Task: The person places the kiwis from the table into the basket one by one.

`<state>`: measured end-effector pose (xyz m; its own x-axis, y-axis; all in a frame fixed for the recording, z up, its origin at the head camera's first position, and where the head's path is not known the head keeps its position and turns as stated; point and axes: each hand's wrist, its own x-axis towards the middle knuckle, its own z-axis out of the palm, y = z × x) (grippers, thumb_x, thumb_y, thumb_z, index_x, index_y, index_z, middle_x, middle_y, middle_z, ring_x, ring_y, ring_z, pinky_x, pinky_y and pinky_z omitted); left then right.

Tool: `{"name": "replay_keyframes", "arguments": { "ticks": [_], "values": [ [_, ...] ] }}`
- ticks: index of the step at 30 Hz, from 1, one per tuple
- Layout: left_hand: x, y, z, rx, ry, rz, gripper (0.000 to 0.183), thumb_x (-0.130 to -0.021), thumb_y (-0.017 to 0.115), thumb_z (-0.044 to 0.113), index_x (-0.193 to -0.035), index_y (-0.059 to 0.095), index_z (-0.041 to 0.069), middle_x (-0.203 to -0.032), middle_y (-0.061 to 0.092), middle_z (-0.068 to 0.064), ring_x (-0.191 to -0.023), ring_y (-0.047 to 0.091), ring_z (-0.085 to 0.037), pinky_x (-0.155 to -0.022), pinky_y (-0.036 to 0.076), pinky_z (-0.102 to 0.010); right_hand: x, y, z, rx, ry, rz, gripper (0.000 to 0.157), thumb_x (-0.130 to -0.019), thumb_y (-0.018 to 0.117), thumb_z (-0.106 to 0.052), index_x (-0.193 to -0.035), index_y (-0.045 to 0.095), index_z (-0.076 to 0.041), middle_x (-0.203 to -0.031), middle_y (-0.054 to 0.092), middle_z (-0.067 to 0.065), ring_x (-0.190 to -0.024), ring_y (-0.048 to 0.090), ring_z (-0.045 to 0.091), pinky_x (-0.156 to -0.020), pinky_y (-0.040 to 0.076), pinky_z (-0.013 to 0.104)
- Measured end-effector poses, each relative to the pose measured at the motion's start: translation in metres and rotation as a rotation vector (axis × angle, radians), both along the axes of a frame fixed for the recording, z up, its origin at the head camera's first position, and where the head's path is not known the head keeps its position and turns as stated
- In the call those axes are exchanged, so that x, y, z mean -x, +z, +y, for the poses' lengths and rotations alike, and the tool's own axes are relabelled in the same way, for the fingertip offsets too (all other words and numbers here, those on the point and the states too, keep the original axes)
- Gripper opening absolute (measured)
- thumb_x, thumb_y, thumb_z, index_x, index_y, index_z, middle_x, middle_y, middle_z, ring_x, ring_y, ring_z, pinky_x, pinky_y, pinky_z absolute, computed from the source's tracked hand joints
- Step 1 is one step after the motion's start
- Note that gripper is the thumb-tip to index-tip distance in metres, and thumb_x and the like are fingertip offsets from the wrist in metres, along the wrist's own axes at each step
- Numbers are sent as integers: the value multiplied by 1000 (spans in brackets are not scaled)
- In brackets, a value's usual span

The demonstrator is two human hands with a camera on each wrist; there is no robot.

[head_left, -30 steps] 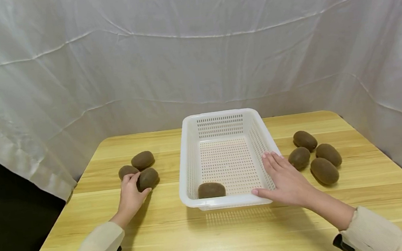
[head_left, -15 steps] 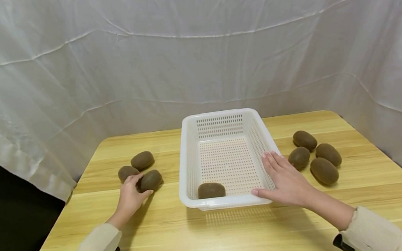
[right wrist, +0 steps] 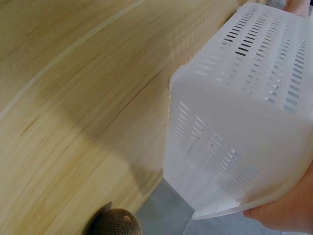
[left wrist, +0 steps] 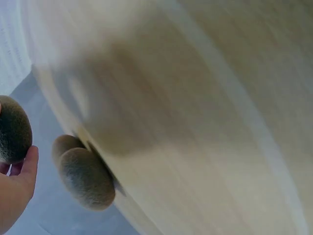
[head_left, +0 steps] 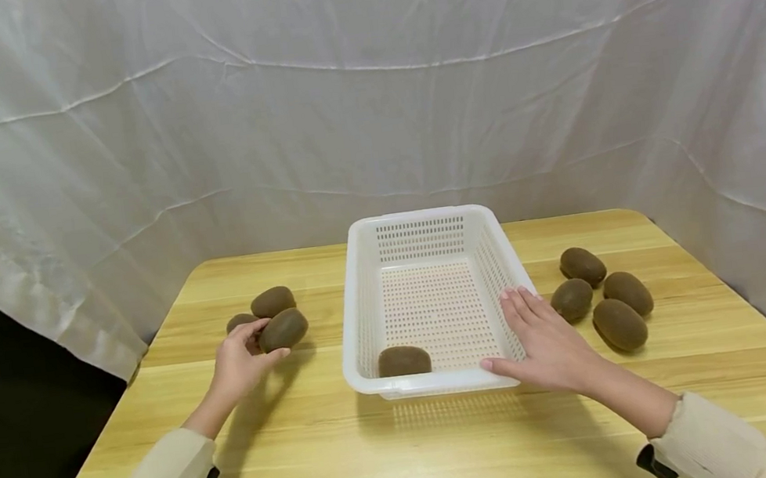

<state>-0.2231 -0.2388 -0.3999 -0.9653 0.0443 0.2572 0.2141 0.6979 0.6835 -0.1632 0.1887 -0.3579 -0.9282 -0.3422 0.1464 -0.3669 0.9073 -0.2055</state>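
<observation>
I had a kiwi pinched in the left hand, left of the basket, long axis slanting basketward; seemingly off the table, wrist view soft. Right hand lay straight-fingered on the basket's right rim.

Both forearms slant inward toward the bench's far edge. The left hand, nearer the left edge, pinches with thumb and fingers; the right hand — back upward, thumb spread — lies nearer the right edge.
</observation>
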Motion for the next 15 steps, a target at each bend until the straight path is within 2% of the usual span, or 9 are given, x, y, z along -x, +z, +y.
{"name": "replay_keyframes", "arguments": {
  "ticks": [7, 15],
  "values": [
    [-2, 10, 2, -15, -11, 47, 54, -74, 77, 8, -122, 55, -6, -110, 58, -22, -95, 62, -34, -78, 56, -37, 0, 0, 0, -3, 1, 1, 96, -82, 54, -60, -139, 28, 13, -146, 27, 30, -137, 21, 45, -111, 21, 58],
    [-8, 29, 6, -48, -12, 9, 55, -78, 75, 14, -126, 53, -3, -113, 57, -21, -101, 61, -36, -84, 54, -39, 0, 0, 0, -7, 1, 14, 97, -82, 54, -60, -139, 28, 13, -146, 27, 31, -137, 21, 46, -111, 22, 58]
  ]
}}
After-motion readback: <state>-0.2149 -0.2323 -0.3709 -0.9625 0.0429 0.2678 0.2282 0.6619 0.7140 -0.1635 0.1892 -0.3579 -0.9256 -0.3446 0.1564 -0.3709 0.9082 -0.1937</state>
